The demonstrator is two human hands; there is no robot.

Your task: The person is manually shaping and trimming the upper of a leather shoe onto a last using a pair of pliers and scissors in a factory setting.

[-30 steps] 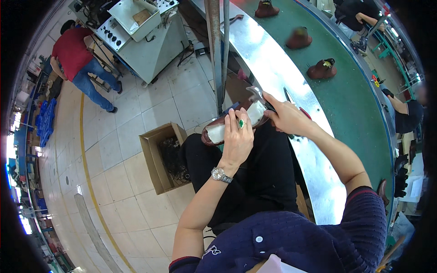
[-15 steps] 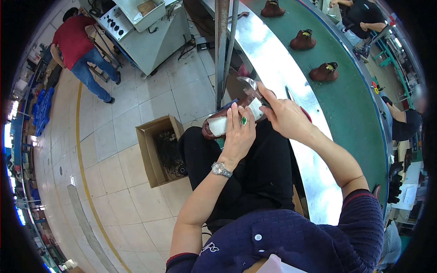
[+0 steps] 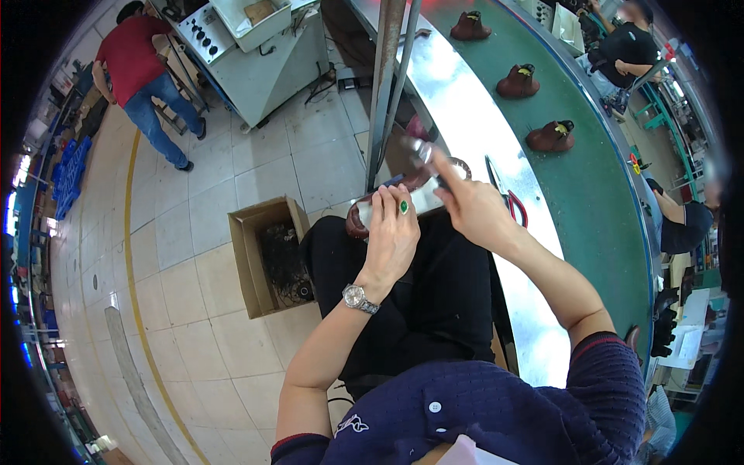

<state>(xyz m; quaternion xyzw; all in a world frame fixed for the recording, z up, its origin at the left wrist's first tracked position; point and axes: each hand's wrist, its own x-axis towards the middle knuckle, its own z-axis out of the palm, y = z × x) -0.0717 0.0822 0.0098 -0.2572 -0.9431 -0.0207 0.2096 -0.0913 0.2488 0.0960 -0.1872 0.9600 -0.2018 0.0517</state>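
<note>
A brown leather shoe or boot (image 3: 356, 225) lies sole up above my knees, with a white piece (image 3: 425, 199) along its underside. My left hand (image 3: 393, 232) rests over it, fingers bent across the white piece and gripping the shoe. In my right hand (image 3: 480, 213) is a hammer (image 3: 419, 150), its metal head blurred by motion above the far end of the shoe. Red-handled scissors (image 3: 518, 209) lie on the metal ledge beside my right wrist.
A green conveyor belt (image 3: 589, 209) carrying brown boots (image 3: 518, 82) runs along the shiny ledge (image 3: 465, 101) at right. An upright metal post (image 3: 385, 85) stands just ahead. At left are an open cardboard box (image 3: 246, 263), a grey machine (image 3: 283, 85) and a person in red (image 3: 136, 58).
My left hand has slid slightly left along the shoe. The hammer in my right hand is now smeared by motion, and the scissors show more fully.
</note>
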